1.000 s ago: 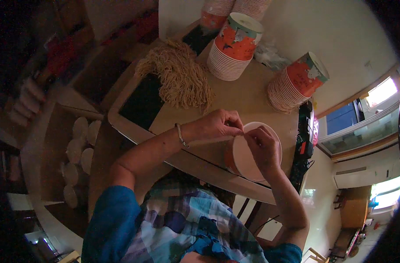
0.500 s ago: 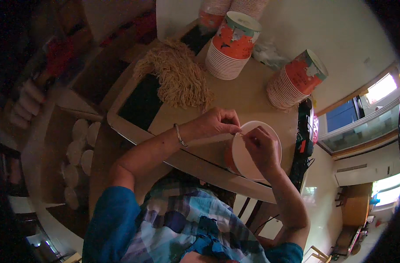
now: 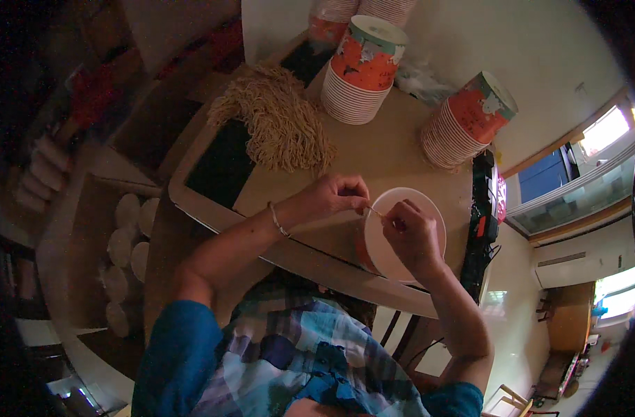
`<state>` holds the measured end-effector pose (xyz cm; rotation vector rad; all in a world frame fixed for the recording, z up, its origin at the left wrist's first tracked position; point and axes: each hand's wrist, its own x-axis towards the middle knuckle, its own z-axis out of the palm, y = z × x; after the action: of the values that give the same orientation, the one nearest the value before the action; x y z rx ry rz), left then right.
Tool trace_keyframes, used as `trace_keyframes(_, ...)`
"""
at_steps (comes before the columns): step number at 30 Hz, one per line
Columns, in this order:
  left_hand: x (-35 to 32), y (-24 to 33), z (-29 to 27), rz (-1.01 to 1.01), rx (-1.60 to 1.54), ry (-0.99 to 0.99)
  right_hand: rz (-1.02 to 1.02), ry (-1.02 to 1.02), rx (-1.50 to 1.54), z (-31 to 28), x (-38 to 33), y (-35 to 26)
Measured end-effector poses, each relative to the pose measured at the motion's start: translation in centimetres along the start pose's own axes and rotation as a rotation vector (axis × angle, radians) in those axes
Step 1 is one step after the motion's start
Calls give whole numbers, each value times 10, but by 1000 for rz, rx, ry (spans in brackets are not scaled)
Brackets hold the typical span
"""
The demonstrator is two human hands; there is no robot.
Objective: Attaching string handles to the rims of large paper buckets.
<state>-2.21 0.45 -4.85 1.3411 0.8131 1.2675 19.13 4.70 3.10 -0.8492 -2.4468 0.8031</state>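
Head view: left hand [image 3: 335,194] and right hand [image 3: 408,233] pinch one thin noodle strand [image 3: 374,210] between them above the paper bowl [image 3: 428,215] — pulled harder, it could snap.

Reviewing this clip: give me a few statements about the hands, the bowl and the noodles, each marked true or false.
1. Both hands are over the paper bowl. True: the left hand and right hand meet at its open top.
2. A thin strand stretches between the two hands. True: each hand has a pinch grip on one end.
3. The pile of dry noodles lies inside the bowl. False: it lies on the table, far side from the bowl.
4. Only one stack of bowls stands on the table. False: a near stack and a tilted stack both show.
5. The left wrist is bare. False: it wears a thin bracelet.
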Motion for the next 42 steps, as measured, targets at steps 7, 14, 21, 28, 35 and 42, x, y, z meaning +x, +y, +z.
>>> trace_keyframes(7,-6,8,7,13,78,29,5,26,-11,2,-1,1)
trace_keyframes(14,-3,38,23,167,468,100,-24,56,3,0,-2,-1)
trace_keyframes(21,2,49,30,272,890,50,-61,103,3,0,-2,-2)
trace_keyframes(28,2,50,30,260,873,13,-67,85,19,-2,-4,-3)
trace_keyframes(35,4,49,31,289,868,24,-8,49,48,2,-8,1)
trace_keyframes(42,2,46,35,267,715,89,-19,37,31,3,-9,10)
